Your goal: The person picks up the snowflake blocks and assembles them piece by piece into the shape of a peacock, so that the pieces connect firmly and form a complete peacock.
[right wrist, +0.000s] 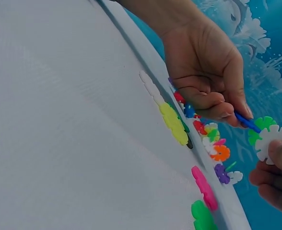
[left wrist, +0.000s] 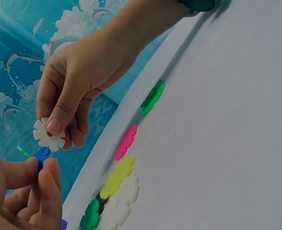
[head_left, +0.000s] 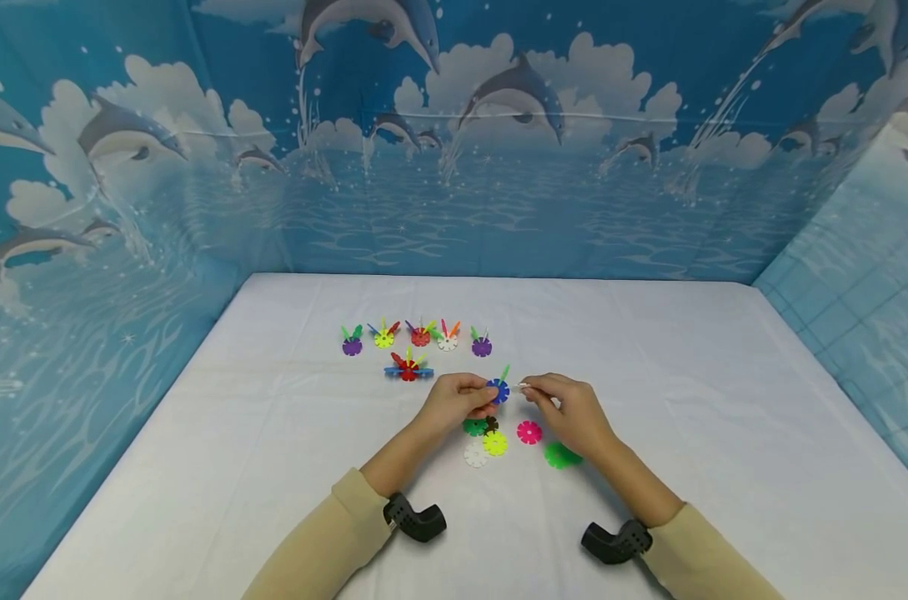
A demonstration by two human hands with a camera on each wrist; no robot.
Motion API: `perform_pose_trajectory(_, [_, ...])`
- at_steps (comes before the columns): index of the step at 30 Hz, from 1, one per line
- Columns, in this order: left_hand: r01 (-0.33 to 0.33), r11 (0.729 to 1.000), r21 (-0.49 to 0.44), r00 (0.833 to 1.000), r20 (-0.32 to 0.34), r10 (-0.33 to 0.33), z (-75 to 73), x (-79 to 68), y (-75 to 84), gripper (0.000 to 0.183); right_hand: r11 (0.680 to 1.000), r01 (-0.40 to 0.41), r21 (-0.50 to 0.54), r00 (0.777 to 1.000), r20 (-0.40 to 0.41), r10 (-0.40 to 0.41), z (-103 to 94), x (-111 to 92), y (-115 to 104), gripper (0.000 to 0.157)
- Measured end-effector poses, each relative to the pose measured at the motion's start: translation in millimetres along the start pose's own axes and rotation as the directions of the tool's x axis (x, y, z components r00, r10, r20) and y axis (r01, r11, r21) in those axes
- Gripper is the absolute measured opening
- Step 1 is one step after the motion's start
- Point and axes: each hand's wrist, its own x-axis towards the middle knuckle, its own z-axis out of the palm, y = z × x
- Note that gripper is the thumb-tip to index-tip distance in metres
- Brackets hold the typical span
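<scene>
Between thumb and fingers my left hand (head_left: 457, 398) pinches a blue notched plastic disc (head_left: 502, 391), which has a light green disc (head_left: 504, 373) slotted into it. Opposite it, my right hand (head_left: 571, 408) pinches a white notched disc (left wrist: 50, 135) by its face. In the left wrist view the white disc's edge meets the blue disc's edge; whether their slots interlock I cannot tell. In the right wrist view the white disc (right wrist: 270, 143) overlaps the green disc (right wrist: 262, 128). Below the hands lie loose discs: pink (head_left: 529, 432), yellow (head_left: 494, 442), white (head_left: 475, 454) and bright green (head_left: 562, 455).
A dark green disc (head_left: 474, 427) and a dark brown one (head_left: 491, 425) lie by the left hand. Farther back stands a row of joined disc pieces, among them a purple one (head_left: 352, 345). In front of that row sits a red and blue piece (head_left: 408, 370). White cloth (head_left: 236, 467) covers the table.
</scene>
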Motion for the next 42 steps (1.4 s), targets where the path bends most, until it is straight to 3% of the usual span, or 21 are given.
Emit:
perform_pose_trajectory(11, [-0.007,0.992,-0.129,0.999,0.05,0.013,-0.5,-1.9,-0.5,0.019,0.999,0.05,-0.02,0.998,-0.023,-0.051,2.3,-1.5,1.0,0.017])
perform_pose_trajectory(28, [0.067,0.993,-0.094,0.989,0.137,-0.054,3.6,-2.8,-6.1,0.023,0.994,0.096,0.046,0.995,-0.037,-0.095,8.7,-5.3,2.3,0.019])
perform_pose_trajectory(37, [0.013,0.995,-0.104,0.988,0.151,0.003,6.7,-3.9,-9.9,0.023,0.99,0.141,-0.016,0.988,-0.067,-0.141,14.4,-7.6,0.5,0.018])
perform_pose_trajectory(40, [0.005,0.994,-0.111,0.989,0.146,0.012,6.7,-4.2,-10.6,0.022,0.991,0.129,-0.031,0.991,-0.035,-0.13,11.7,-6.9,-1.4,0.018])
perform_pose_trajectory(42, [0.006,0.992,-0.122,0.99,0.138,0.011,6.6,-3.9,-11.2,0.022,0.996,0.082,-0.027,0.996,0.023,-0.082,7.0,-4.8,-3.0,0.018])
